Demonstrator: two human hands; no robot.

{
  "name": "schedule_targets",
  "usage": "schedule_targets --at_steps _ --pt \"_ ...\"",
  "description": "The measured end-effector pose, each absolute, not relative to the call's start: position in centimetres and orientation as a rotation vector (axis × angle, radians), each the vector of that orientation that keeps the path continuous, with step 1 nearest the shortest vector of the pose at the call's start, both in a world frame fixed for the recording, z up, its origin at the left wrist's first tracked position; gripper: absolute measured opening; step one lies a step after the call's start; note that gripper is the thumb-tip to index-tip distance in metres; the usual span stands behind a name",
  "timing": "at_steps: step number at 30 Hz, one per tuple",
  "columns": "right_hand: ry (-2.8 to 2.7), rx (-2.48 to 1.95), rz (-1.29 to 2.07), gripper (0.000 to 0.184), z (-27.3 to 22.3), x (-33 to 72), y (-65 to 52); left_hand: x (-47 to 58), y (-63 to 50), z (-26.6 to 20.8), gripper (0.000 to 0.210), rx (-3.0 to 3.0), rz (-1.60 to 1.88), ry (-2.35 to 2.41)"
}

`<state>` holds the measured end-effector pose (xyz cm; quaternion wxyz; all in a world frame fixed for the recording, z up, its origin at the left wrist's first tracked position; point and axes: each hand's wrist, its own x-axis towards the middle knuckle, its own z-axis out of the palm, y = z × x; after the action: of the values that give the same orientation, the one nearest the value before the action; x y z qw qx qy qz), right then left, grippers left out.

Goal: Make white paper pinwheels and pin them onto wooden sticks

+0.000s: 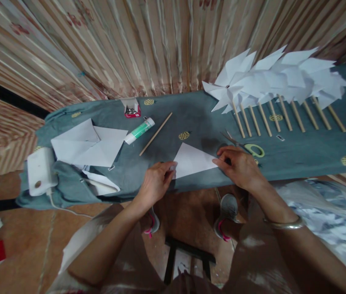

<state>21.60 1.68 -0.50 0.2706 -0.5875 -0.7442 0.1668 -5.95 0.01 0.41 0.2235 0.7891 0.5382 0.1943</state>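
Observation:
A sheet of white paper [193, 160], folded to a triangle, lies at the near edge of the cloth-covered table. My left hand [157, 181] pinches its left edge between thumb and fingers. At the pointed right corner, my right hand [238, 166] pinches the paper too. Just beyond the right hand lie scissors [254, 150] with yellow-green handles, their blades partly behind the fingers. A thin wooden stick [156, 134] rests beyond the left hand, next to a green and white glue stick [139, 130].
Paper pinwheels [261, 81] on wooden sticks overlap at the back right. A small red box [132, 109] holds metal bits. Paper sheets [99, 143] and a white device [41, 171] with a cable occupy the left end. A bag of paper [329, 212] sits lower right.

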Motion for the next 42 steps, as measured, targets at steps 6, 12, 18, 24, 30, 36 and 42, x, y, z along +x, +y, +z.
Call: schedule_targets --at_steps 6,12,18,24,30,36,42 --pt "-2.030 -1.603 0.410 0.027 -0.5 21.5 1.7 -6.0 0.2 0.4 0.026 2.191 0.511 1.467" --pt "-2.051 -1.593 0.376 0.026 -0.9 21.6 1.8 -6.0 0.3 0.4 0.025 2.303 0.442 1.444" --pt "-2.070 -1.591 0.361 0.025 -0.9 21.6 1.8 -5.6 0.6 1.0 0.029 2.497 0.397 1.471" --pt "-2.075 -1.575 0.369 0.024 -1.1 21.7 1.9 -4.7 1.0 0.4 0.056 2.568 0.413 1.169" --pt "-2.083 -1.630 0.259 0.016 0.6 20.9 0.8 -4.2 1.0 0.1 0.050 2.521 0.290 1.087" --pt "-2.392 -1.279 0.025 0.031 2.0 16.6 -3.3 -4.3 0.7 -0.3 0.049 2.581 0.307 1.104" --pt "-2.516 -1.230 -0.095 0.039 0.1 14.4 -5.2 -4.4 0.8 -0.4 0.050 2.619 0.309 1.101"
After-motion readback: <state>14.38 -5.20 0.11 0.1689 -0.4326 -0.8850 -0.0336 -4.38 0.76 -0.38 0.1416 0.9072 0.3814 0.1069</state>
